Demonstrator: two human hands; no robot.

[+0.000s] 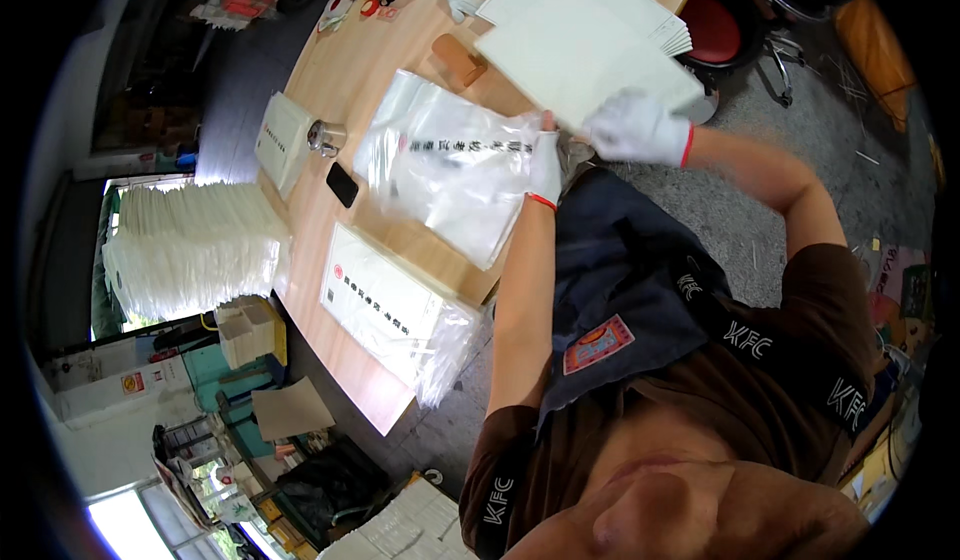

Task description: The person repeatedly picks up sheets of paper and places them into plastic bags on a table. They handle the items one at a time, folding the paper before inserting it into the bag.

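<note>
My left hand [544,167], in a white glove with a red cuff and bare fingertips, is closed at the right edge of a pile of clear plastic bags [440,175]. Its thumb points up, and the other fingers are partly hidden. A crumpled bit of clear plastic shows between my two hands. My right hand [640,128], gloved the same way, is smeared by motion beside the near corner of a fanned stack of pale sheets [590,60]. Whether its fingers hold anything is not clear.
A brown cylinder [458,61] lies by the sheets. Left of the bags are a black phone [342,185], a metal cup [326,138] and a small paper stack [285,140]. Bagged printed sheets [385,305] lie nearer. A tall white pile [195,245] stands beyond the table's left edge.
</note>
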